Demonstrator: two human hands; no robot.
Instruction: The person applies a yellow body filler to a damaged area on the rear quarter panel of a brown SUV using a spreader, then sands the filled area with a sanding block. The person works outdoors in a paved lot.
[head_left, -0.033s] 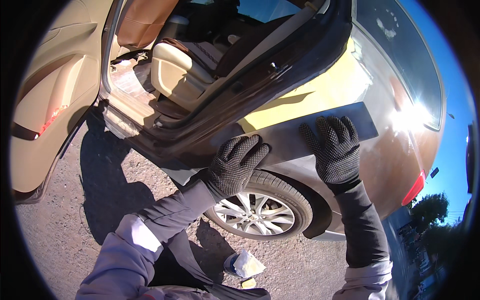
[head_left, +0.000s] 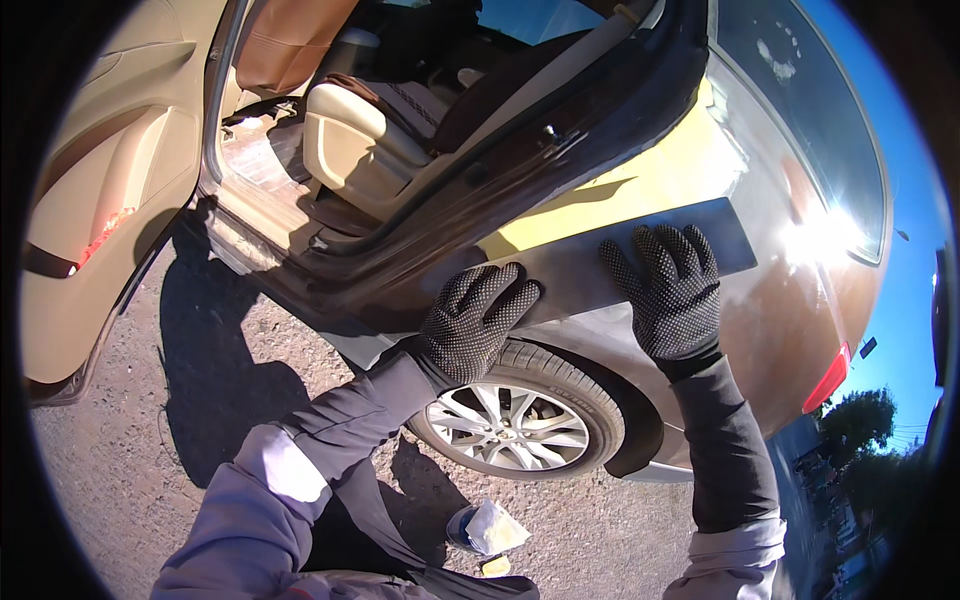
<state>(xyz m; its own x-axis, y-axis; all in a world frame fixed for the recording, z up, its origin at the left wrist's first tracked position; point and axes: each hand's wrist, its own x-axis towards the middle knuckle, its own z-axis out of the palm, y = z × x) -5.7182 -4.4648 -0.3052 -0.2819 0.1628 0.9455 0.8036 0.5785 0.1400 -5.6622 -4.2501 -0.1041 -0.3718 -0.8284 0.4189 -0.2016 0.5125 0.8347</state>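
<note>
Both hands wear dark knit gloves with pale grip dots. A long, flat, dark strip (head_left: 570, 282) lies slanted along the car's rear side panel (head_left: 765, 330), just above the wheel arch. My left hand (head_left: 474, 325) rests on the strip's lower left end, fingers apart and slightly bent. Toward its upper right end, my right hand (head_left: 675, 300) lies flat with fingers spread. The strip covers the lower edge of a yellow patch (head_left: 660, 165) that looks like body filler. The strip's underside is hidden.
Left of me an open car door (head_left: 110, 200) shows its beige lining; a beige seat (head_left: 350, 150) is inside. Below my hands is the rear wheel (head_left: 510, 425). On the gravel stand a small dark container with a pale sheet (head_left: 497, 527) and a yellow block (head_left: 495, 567).
Both hands and the strip have shifted very slightly upward on the panel. Their grip looks the same.
</note>
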